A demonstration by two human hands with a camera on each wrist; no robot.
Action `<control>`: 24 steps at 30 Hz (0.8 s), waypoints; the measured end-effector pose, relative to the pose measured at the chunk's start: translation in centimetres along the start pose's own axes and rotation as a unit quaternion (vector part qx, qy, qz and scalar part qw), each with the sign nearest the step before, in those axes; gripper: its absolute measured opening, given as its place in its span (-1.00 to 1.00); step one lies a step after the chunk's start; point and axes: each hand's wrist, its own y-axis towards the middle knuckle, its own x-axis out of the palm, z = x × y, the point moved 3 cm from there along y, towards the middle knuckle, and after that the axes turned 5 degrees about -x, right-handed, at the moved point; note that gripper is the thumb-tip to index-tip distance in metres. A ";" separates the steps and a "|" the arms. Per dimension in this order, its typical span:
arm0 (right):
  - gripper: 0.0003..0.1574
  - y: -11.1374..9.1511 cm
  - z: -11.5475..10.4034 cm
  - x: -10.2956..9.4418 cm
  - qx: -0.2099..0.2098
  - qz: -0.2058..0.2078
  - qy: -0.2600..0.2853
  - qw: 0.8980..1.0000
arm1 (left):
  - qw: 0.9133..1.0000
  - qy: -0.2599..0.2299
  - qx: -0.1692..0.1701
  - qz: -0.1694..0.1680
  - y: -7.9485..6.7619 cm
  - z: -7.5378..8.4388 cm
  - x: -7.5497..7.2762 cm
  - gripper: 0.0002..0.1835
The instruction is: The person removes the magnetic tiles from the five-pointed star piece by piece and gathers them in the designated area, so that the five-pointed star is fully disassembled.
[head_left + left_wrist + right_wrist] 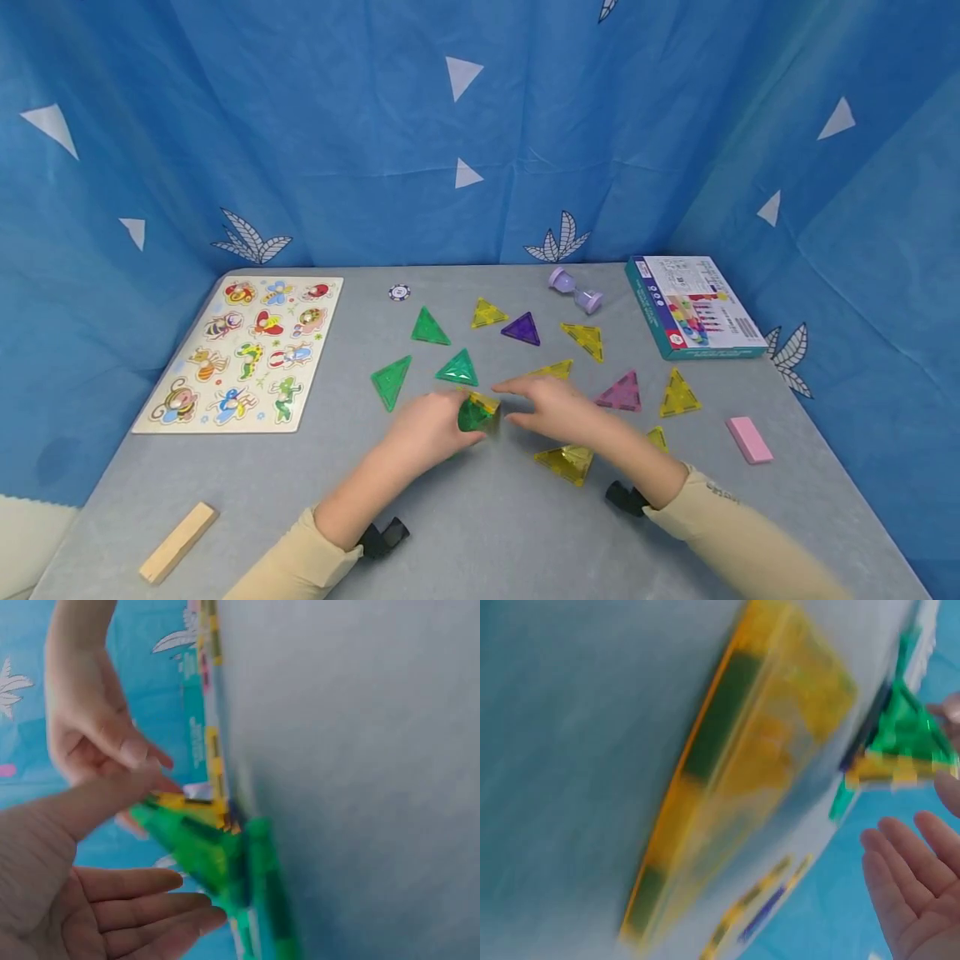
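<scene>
A small upright piece made of green and yellow see-through triangle tiles (476, 415) stands at the middle of the table. My left hand (431, 423) pinches its green side between thumb and fingers; the left wrist view shows the thumb at the top of the green tile (191, 844). To the right, my right hand (551, 406) is held open, its index finger and thumb pointing at the yellow side, a small gap away. Its fingers (911, 859) look spread in the right wrist view. Yellow tiles (561, 464) lie below the right hand, one raised.
Loose green (431, 327), purple (522, 328), pink (622, 392) and yellow triangles (679, 393) lie around. An insect puzzle board (311, 408) is at left, with a wooden block (178, 543) nearer. Farther right are an hourglass (575, 290), a box (693, 304) and a pink block (749, 440).
</scene>
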 end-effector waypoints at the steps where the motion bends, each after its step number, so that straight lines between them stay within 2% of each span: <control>1: -0.45 0.4 -0.2 0.4 -0.007 -0.005 -0.001 1.000 | 1.000 0.008 0.005 0.009 -0.1 0.0 0.3 -0.42; 4: -0.53 1.1 -0.8 1.3 -0.023 -0.002 -0.002 1.000 | 0.999 0.013 0.018 0.032 -0.2 0.0 0.8 -0.50; 7: -0.64 1.4 -1.2 1.7 -0.030 0.021 -0.006 0.999 | 0.998 0.004 0.030 0.050 -0.3 0.0 0.8 -0.54; 13: -0.78 1.2 -1.6 1.5 -0.018 0.062 0.012 0.998 | 0.996 -0.007 0.045 0.073 -0.5 0.2 0.7 -0.64; 19: -0.92 0.9 -1.2 1.3 0.008 0.090 0.082 0.993 | 0.993 -0.023 0.044 0.103 -0.9 0.5 0.1 -0.81; 24: -0.94 0.5 -0.3 0.7 0.060 0.104 0.171 0.978 | 0.992 -0.021 0.046 0.115 -0.9 0.4 -0.3 -0.86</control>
